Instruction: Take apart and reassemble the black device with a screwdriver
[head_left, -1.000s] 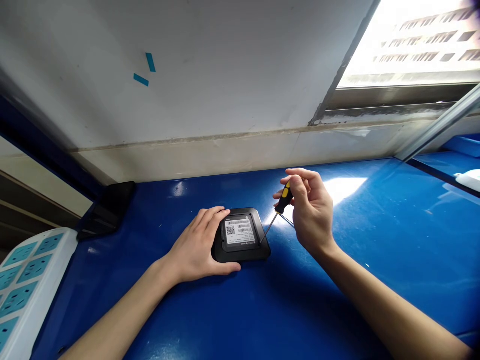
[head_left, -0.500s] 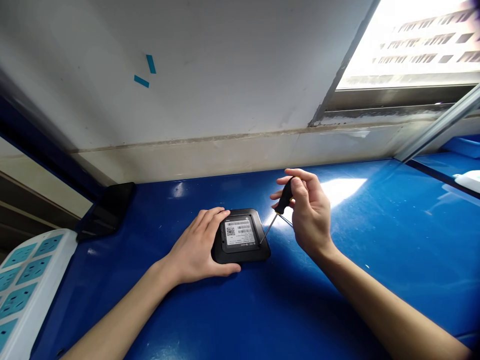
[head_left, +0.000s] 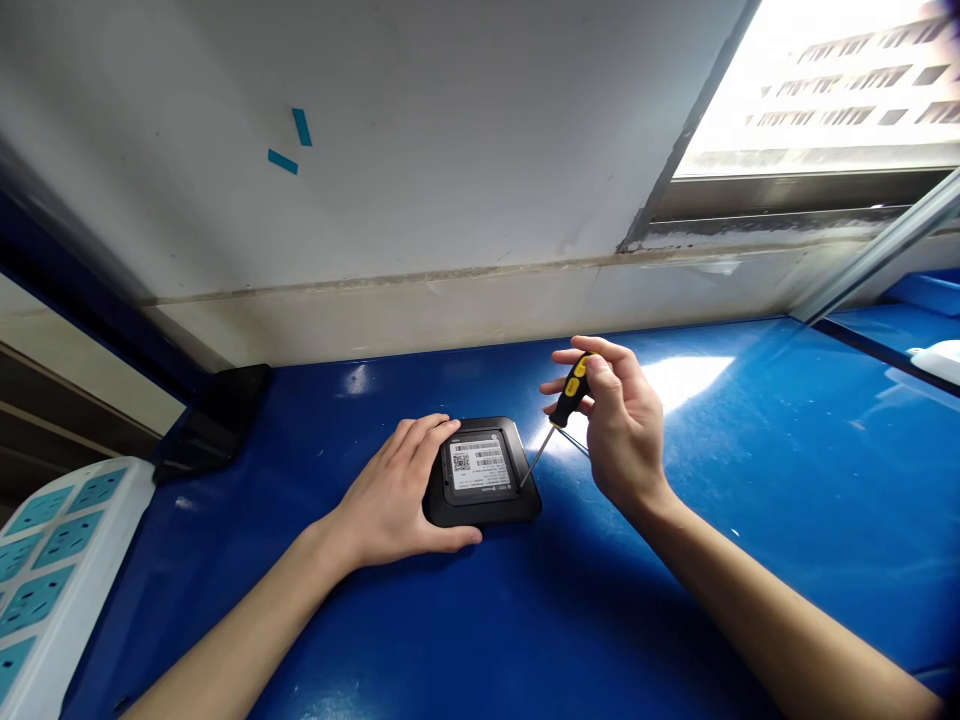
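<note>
A flat black box-shaped device (head_left: pixel 531 503) with rounded corners lies on the blue tabletop, its white label with barcodes and a QR code facing up. My left hand (head_left: pixel 401 490) grips its left side, the fingers at the far edge and the thumb along the near edge. In my right hand (head_left: pixel 622 430) is a screwdriver (head_left: pixel 573 392) with a black and yellow handle, held between thumb and fingers. Its thin shaft slants down to the left, and the tip meets the device at the label's lower right corner.
A white power strip (head_left: pixel 120 520) with teal sockets stands at the left. Behind it rests a glossy black object (head_left: pixel 217 420). The wall (head_left: pixel 450 150) rises at the table's far edge. A metal post (head_left: pixel 877 250) stands at the right, with a blue tray (head_left: pixel 930 292) beyond.
The screwdriver has turned about its axis in my right fingers, so yellow patches on the handle now show. My left hand and the device stay where they were.
</note>
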